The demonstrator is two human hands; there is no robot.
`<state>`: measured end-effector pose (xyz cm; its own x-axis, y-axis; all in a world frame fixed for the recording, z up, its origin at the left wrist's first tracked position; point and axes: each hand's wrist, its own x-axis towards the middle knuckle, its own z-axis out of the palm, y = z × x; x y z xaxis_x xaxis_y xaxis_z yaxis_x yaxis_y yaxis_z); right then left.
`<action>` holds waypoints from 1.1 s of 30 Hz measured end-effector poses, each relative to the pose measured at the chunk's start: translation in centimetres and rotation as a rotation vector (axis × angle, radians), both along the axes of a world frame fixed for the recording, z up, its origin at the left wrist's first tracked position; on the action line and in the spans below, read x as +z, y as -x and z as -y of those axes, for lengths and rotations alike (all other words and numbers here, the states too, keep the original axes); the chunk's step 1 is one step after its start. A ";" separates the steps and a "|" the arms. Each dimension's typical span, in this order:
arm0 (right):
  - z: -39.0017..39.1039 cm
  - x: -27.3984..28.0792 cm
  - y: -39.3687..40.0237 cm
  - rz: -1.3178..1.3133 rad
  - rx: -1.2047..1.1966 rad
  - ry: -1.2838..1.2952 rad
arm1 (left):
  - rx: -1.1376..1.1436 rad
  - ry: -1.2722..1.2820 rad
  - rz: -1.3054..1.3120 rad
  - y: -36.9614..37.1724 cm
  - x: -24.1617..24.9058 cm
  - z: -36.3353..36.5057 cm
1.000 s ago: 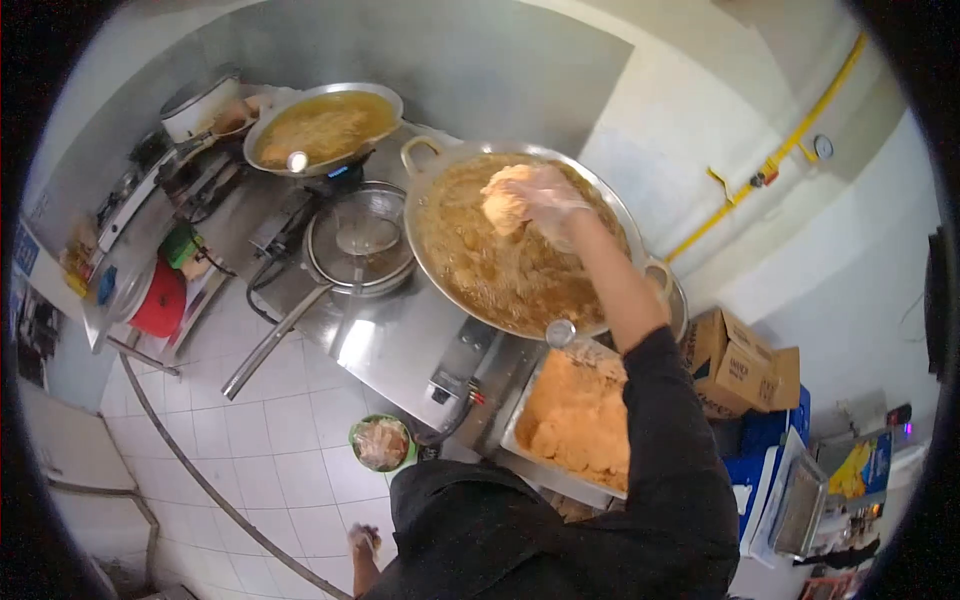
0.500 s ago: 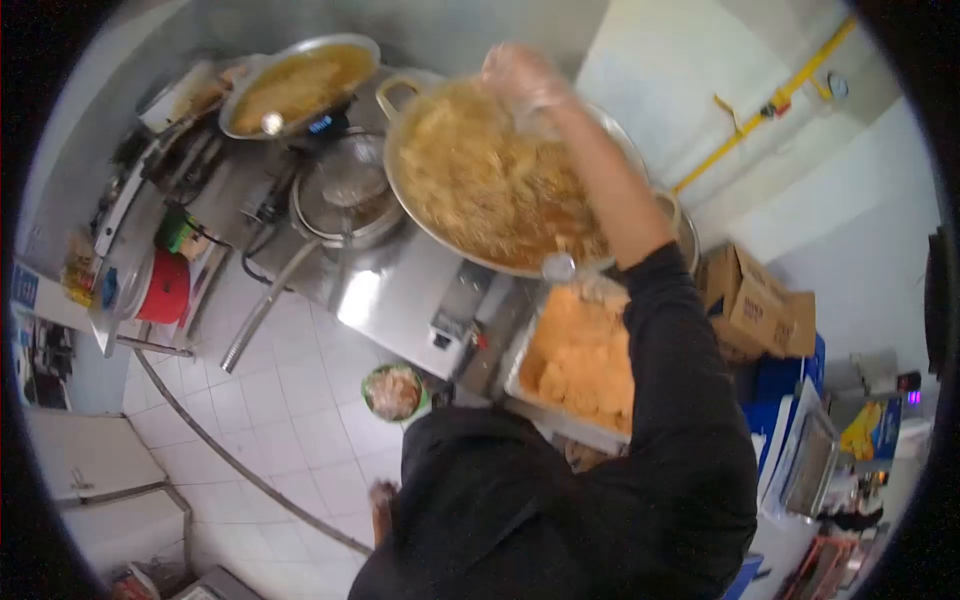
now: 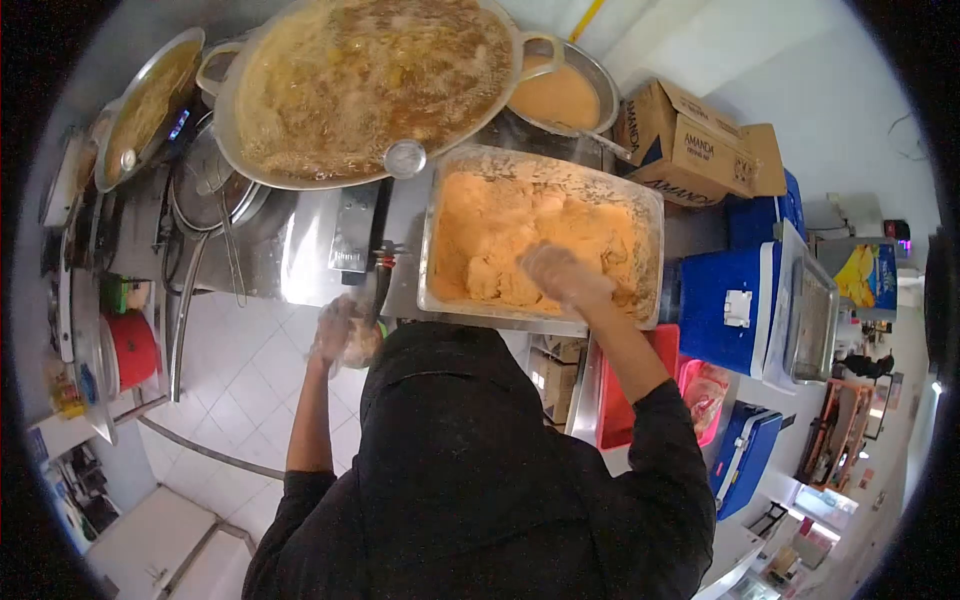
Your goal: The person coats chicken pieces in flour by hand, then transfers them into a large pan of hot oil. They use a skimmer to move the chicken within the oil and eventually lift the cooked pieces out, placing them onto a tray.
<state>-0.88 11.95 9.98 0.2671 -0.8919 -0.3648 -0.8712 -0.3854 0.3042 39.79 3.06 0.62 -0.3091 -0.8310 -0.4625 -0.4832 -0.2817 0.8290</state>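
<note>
My right hand (image 3: 568, 278), in a clear glove, is over the metal tray (image 3: 652, 228). Its fingers reach down to the orange breading (image 3: 490, 215), touching or just above lumpy coated pieces. Blur hides whether they grip one. Bare of any visible object, my left hand (image 3: 336, 328) is raised beside the counter's front edge, fingers loosely apart. Beyond it, partly covered, is a bowl of pale raw-looking food (image 3: 362, 345). Behind the tray to the left, a wide pan (image 3: 225, 135) holds bubbling oil with frying pieces.
A pot of orange-brown liquid (image 3: 560, 98) stands behind the tray. To the right are cardboard boxes (image 3: 690, 150) and a blue cooler (image 3: 728, 300). At left are a strainer (image 3: 208, 185) and a second oil pan (image 3: 150, 110). A red bin (image 3: 625, 390) is below the tray.
My right hand has moved from above the frying pan down to the breading tray. My left hand has risen from low by my side towards the counter. The view has turned right.
</note>
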 end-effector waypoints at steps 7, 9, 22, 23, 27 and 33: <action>-2.8 -8.0 4.4 0.203 0.119 -0.070 | 0.054 -0.001 -0.003 0.0 0.3 -1.1; -2.1 -2.7 3.8 0.457 -0.060 -0.106 | 0.164 -0.130 -0.054 -2.7 -1.4 -3.7; -0.8 -6.8 0.5 0.352 0.054 -0.324 | 0.676 -0.622 0.040 -18.3 -17.0 -20.0; -0.5 -4.4 0.6 0.388 0.025 -0.346 | 0.781 -0.702 0.033 -18.1 -17.2 -19.9; 1.4 -5.2 2.0 0.394 -0.189 -0.338 | 0.830 -0.570 -0.135 -16.8 -17.0 -20.6; -0.1 -9.4 2.1 0.392 0.035 0.016 | 0.711 -0.504 -0.144 -15.6 -15.5 -19.8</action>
<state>-2.98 12.04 0.62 0.4141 -0.8844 -0.2153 -0.9088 -0.4150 -0.0434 55.34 22.84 -14.86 0.1204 -0.5561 -0.8223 0.0451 -0.8245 0.5641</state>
